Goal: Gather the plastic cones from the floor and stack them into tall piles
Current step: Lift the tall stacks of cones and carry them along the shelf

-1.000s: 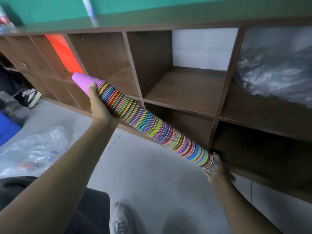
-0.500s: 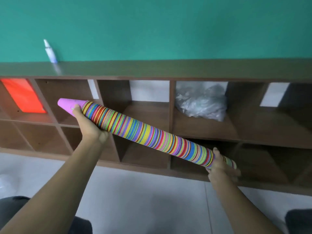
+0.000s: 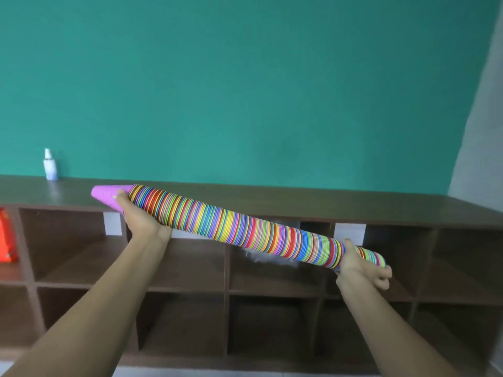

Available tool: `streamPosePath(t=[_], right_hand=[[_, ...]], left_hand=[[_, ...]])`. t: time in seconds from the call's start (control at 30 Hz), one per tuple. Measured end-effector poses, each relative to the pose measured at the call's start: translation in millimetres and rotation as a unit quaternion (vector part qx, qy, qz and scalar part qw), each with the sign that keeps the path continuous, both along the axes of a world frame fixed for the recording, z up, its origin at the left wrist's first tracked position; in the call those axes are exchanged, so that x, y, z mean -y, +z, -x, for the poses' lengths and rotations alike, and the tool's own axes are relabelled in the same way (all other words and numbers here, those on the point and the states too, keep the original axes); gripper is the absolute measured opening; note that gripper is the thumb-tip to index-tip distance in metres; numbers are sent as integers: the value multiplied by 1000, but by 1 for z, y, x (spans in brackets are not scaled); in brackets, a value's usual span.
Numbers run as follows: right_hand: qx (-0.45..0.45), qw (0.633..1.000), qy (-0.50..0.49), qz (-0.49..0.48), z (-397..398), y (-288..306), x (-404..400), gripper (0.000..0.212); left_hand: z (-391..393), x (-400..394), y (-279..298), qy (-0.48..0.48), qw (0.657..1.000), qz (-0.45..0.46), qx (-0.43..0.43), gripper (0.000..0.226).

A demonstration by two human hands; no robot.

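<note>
— How do the hands sit?
— The left hand (image 3: 141,219) grips the pink-tipped end, fingers curled underneath; the right hand (image 3: 359,268) wraps the wide end.
— And the cone stack (image 3: 245,227)?
— A long, rainbow-striped pile, held nearly level in front of the brown cubby shelf (image 3: 272,295), tip slightly higher.

A long stack of cones (image 3: 245,227) lies slantwise in front of a cubby shelf unit (image 3: 408,210), left hand (image 3: 141,219) under its far-left end, right hand (image 3: 359,268) under its near-right end, with a spray bottle (image 3: 50,165) on the shelf top at left.
</note>
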State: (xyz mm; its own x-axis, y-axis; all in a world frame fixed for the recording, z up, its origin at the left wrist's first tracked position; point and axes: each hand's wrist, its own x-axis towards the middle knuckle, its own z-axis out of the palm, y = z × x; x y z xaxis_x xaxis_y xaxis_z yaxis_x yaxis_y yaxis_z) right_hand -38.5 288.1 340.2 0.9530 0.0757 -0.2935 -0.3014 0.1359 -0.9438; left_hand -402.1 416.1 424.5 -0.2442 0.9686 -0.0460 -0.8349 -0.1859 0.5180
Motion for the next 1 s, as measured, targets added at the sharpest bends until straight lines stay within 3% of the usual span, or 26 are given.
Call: streamPosePath(t=[0.33,0.5,0.7,0.8,1.0], right_hand=[[101,995,-17,-7,-53,98,-46,114],[109,993,-12,37,-80,107,-103,111],[123,989,3,80,-98,103,-162,107],[121,988,4,97,-108,99,-181,104],[119,985,-5,121,-119,99,-199,103]], left_hand=[[-34,-66,35,-51,998,23,32,78],[-57,-117,28,-62,996,52,33,69],[-68,-170,5,-68,992,105,6,73],[-73,-186,-3,-63,990,124,0,62],[-72,-208,2,-56,984,151,-77,54]])
